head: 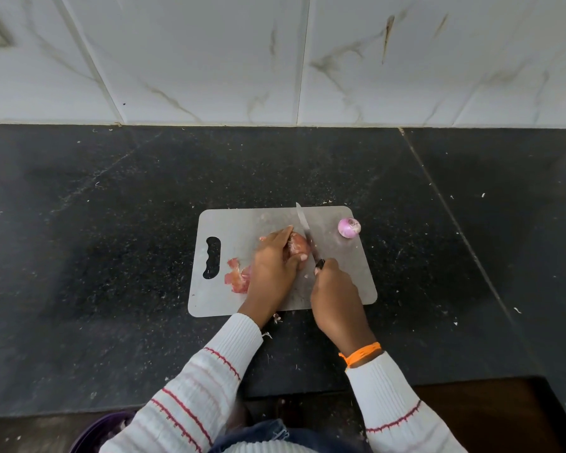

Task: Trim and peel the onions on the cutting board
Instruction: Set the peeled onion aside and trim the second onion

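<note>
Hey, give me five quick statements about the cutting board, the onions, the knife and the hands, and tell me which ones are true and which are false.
1. The right hand holds the knife by its handle. True.
2. The left hand rests flat on the counter. False: it holds the unpeeled onion on the cutting board.
3. A peeled onion sits at the board's far right corner, apart from both hands. True.
4. The loose onion skins lie on the right half of the board. False: they lie on the left, near the handle cutout.
5. The knife blade lies to the left of the held onion. False: it lies along its right side.
</note>
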Motion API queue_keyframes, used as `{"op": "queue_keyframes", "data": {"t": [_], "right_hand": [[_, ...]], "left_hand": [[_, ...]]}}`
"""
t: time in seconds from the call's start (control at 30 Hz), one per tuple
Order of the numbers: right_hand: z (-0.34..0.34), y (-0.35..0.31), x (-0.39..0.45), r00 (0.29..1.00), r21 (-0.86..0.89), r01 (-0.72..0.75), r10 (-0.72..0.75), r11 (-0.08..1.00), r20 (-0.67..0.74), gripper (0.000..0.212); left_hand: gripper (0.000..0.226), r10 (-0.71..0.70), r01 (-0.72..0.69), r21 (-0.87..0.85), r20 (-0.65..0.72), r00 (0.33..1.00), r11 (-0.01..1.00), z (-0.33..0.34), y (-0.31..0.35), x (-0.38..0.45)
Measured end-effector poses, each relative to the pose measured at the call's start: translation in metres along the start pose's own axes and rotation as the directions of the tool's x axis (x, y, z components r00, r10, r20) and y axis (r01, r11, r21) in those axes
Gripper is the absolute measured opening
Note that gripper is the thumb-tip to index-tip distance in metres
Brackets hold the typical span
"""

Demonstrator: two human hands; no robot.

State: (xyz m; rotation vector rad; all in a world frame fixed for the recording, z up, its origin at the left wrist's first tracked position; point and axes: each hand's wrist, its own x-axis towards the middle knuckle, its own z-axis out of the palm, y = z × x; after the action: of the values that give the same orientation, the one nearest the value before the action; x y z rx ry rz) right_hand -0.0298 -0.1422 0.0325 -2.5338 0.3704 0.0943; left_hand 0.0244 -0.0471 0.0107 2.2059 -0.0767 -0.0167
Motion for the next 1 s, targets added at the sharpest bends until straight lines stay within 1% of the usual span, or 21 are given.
{"op": "queue_keyframes", "data": {"t": [0.1, 0.23, 0.27, 0.33, 0.4, 0.5, 0.63, 0.77, 0.87, 0.97, 1.0], "right_hand": [[-0.001, -0.005, -0.008, 1.000, -0.090, 0.022, -0.023, 0.996, -0.010, 0.018], [-0.007, -0.013, 0.008, 1.000, -0.092, -0.023, 0.024, 0.995, 0.005, 0.022], [-0.008, -0.015, 0.009, 1.000, -0.089, -0.026, 0.028, 0.996, 0.014, 0.023], [-0.005, -0.016, 0.004, 0.999, -0.110, 0.006, 0.000, 0.994, 0.054, 0.024], [-0.006, -0.018, 0.001, 0.997, -0.127, 0.007, 0.004, 0.992, 0.081, 0.025], [-0.004, -0.020, 0.019, 0.996, -0.138, -0.040, 0.051, 0.990, 0.077, 0.026], [-0.004, -0.021, 0.019, 0.998, -0.223, -0.015, 0.027, 0.975, 0.053, 0.025], [-0.003, -0.018, 0.026, 0.991, -0.100, -0.094, 0.102, 0.991, 0.083, 0.023], [0.000, -0.012, 0.017, 0.988, -0.112, -0.073, 0.087, 0.991, 0.125, 0.020], [0.001, -0.011, 0.028, 0.984, -0.011, -0.122, 0.122, 0.992, 0.132, 0.024], [0.002, -0.011, 0.028, 0.982, -0.008, -0.128, 0.128, 0.992, 0.138, 0.026]], "left_hand": [[0.054, -0.004, 0.004, 0.023, -0.006, 1.000, 1.000, 0.001, 0.001, 0.002], [0.050, 0.084, -0.085, 0.074, 0.025, 0.996, 0.994, 0.004, 0.000, 0.001], [0.049, 0.080, -0.082, 0.074, 0.023, 0.997, 0.994, 0.003, 0.000, 0.001], [0.046, 0.033, -0.032, 0.078, -0.005, 0.999, 0.996, -0.001, 0.000, 0.003], [0.044, 0.040, -0.038, 0.076, -0.020, 0.999, 0.996, -0.002, -0.003, 0.007], [0.048, 0.059, -0.059, 0.093, 0.004, 0.998, 0.994, -0.002, -0.003, 0.007], [0.049, 0.079, -0.080, 0.074, 0.019, 0.997, 0.994, -0.001, -0.002, 0.004], [0.050, 0.096, -0.097, 0.086, 0.017, 0.995, 0.992, 0.001, -0.001, 0.006], [0.050, 0.057, -0.057, 0.069, 0.001, 0.998, 0.996, 0.002, -0.001, 0.009], [0.051, 0.080, -0.080, 0.075, 0.014, 0.997, 0.994, 0.004, -0.001, 0.008], [0.052, 0.077, -0.077, 0.073, 0.009, 0.997, 0.994, 0.005, -0.001, 0.008]]}}
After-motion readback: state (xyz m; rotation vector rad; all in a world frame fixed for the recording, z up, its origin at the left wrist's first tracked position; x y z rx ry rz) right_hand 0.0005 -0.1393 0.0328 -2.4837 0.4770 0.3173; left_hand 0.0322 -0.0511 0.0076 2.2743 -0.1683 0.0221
